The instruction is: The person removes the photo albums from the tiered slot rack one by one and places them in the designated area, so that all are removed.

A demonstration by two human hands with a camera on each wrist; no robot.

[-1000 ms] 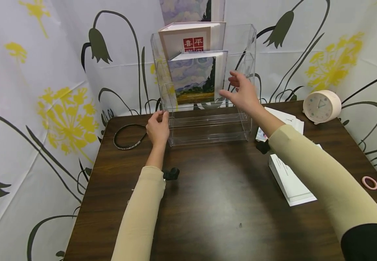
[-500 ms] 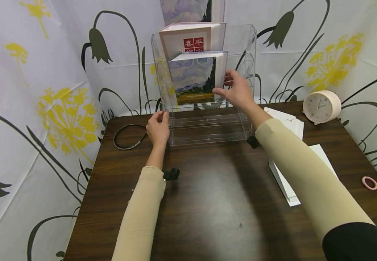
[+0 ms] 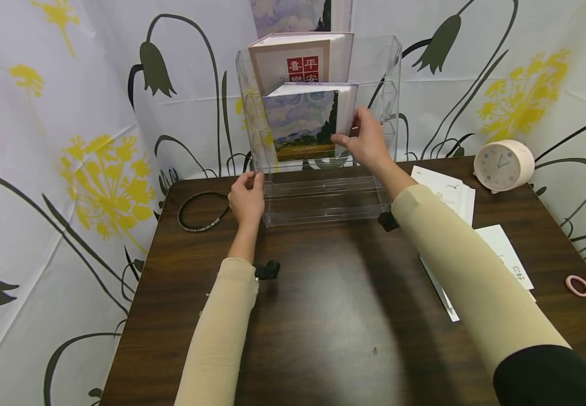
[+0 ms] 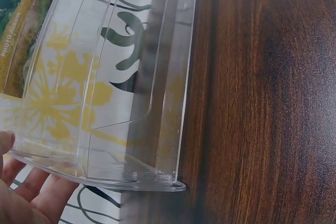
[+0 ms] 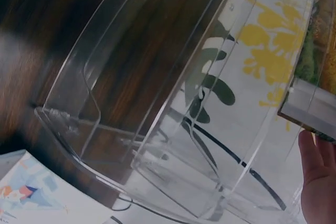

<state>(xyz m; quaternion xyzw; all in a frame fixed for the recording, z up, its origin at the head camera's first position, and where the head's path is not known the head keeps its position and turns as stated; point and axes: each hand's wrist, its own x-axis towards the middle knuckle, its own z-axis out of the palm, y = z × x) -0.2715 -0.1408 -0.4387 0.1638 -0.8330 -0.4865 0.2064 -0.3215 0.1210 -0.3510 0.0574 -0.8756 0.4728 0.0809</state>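
Note:
A clear acrylic tiered rack (image 3: 323, 213) stands at the back of the table. In its middle tier sits a photo album (image 3: 300, 121) with a painted landscape cover, its lettering legible in the left wrist view. My right hand (image 3: 371, 141) pinches the album's right edge, thumb on the front cover and fingers behind. My left hand (image 3: 246, 200) grips the rack's left side low down, thumb and fingers on either side of the panel. Behind stands a cream album (image 3: 289, 59) with red square characters, and higher up another landscape album (image 3: 293, 16).
A black headband (image 3: 196, 228) lies left of the rack. White cards (image 3: 442, 189) and a white stack (image 3: 506, 254) lie at the right, partly under my right sleeve. A pink round clock (image 3: 503, 165) and a pink ring (image 3: 578, 286) are farther right. A patterned curtain (image 3: 100, 192) hangs behind.
My right hand has moved left onto the album's edge and closed on it. The album's top has tipped slightly forward and right. My left hand has stayed on the rack.

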